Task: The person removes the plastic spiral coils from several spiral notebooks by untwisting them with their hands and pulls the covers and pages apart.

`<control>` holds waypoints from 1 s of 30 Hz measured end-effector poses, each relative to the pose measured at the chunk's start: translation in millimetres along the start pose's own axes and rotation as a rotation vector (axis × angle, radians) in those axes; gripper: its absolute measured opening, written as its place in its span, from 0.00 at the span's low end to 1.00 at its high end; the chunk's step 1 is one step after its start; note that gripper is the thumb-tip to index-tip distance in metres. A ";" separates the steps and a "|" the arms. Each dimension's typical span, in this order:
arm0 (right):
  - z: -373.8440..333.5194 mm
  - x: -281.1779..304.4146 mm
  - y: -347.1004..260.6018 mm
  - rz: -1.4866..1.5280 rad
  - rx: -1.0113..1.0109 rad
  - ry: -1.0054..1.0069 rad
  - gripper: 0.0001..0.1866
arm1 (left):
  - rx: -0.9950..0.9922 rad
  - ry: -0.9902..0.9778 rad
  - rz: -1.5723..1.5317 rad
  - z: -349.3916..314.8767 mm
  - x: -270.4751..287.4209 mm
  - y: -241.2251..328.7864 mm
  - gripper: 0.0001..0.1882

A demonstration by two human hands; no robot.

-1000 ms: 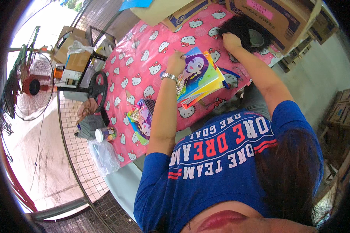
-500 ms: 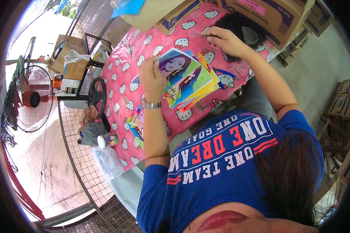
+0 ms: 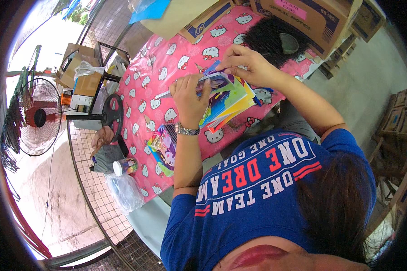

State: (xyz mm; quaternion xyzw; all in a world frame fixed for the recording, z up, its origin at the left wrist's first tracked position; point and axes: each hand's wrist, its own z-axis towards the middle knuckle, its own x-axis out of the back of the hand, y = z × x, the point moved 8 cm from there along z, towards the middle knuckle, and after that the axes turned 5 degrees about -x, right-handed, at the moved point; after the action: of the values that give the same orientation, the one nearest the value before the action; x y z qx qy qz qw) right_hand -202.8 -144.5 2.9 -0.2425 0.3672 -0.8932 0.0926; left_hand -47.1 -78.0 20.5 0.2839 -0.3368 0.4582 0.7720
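A loose notebook [image 3: 228, 100] with a bright illustrated cover and yellow, orange and white edges showing lies on the pink patterned tablecloth [image 3: 167, 72]. My left hand [image 3: 191, 97] is closed over its left side, fingers gripping the top edge. A pale, narrow strip [image 3: 163, 95] pokes out left of that hand, along the raised edge. My right hand [image 3: 248, 65] pinches at the far right end of the same edge; what sits between its fingertips is too small to make out. More colourful printed covers [image 3: 163, 151] lie left of my left forearm.
Beyond my right hand is a bristly black pile [image 3: 269, 38] with a dark oval piece [image 3: 289, 43] on it. Cardboard boxes [image 3: 312, 22] stand at the back. On the left are a white-lidded jar [image 3: 118, 168], clear plastic bags [image 3: 125, 194] and a fan [image 3: 40, 116].
My right hand has come left and nearer, from above the table to the notebook's edge. The thin coil-like piece seen in it no longer shows clearly. My left hand has shifted right, tilting the cover up.
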 end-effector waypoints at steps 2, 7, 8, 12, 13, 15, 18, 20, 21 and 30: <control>0.4 -3.8 -2.2 0.017 -0.051 -0.090 0.11 | 0.015 -0.001 -0.008 -1.2 0.3 -1.3 0.10; 1.8 -17.5 6.8 0.135 -0.344 -0.346 0.11 | 0.003 0.005 -0.006 -4.6 4.7 2.8 0.10; 1.6 -18.9 7.4 0.149 -0.404 -0.367 0.12 | 0.024 -0.015 -0.016 -5.3 4.2 2.4 0.10; -1.4 -18.6 14.4 0.238 -0.416 -0.279 0.14 | -0.012 -0.032 0.028 3.5 -0.4 12.9 0.13; 0.2 -15.9 7.4 0.145 -0.339 -0.252 0.15 | -0.048 -0.025 0.062 5.7 -3.0 18.7 0.14; 1.4 -9.5 -10.2 -0.042 -0.186 -0.193 0.18 | -0.067 -0.062 0.064 9.2 -10.6 27.8 0.16; 5.5 -12.8 -7.3 -0.119 -0.373 -0.224 0.21 | -0.076 -0.107 0.060 11.4 -18.7 33.8 0.16; 4.2 -9.7 -28.0 -0.328 -0.104 -0.077 0.20 | -0.077 -0.130 0.043 13.1 -19.5 34.2 0.16; 2.2 -10.3 -26.2 -0.288 -0.130 -0.105 0.21 | -0.074 -0.141 0.027 13.0 -18.6 33.8 0.15; -52.7 91.3 189.0 -1.136 -0.625 -0.398 0.28 | -0.080 -0.167 -0.131 -3.9 -11.7 22.4 0.10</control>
State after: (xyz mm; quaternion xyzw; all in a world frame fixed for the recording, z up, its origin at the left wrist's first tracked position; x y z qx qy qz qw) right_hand -310.6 -278.4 -128.5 -0.5731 0.3996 -0.5935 -0.3996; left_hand -70.3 -71.7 11.9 0.3116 -0.3987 0.3675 0.7803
